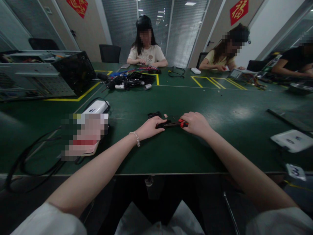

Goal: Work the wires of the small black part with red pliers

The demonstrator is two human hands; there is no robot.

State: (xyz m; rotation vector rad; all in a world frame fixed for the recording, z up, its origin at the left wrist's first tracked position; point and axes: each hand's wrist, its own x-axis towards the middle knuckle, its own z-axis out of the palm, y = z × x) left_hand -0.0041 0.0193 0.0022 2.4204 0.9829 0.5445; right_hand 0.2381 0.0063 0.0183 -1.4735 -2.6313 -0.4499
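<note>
My right hand [197,124] is closed around the red-and-black handles of pliers [182,123], held low over the green table. The jaws point left, to a small black part [161,125] pinched in my left hand [152,128]. Whether the jaws grip that part I cannot tell. Just behind my left fingers lies another black piece [154,114], its kind unclear. A small pale fragment [165,116] rests beside it.
An opened computer case [49,76] stands at the far left. Nearer are a phone [89,135], a white device [97,107] and black cables [22,163]. Tangled cables [132,80] lie mid-table. A white device [292,140] sits at right. Several people work across the table.
</note>
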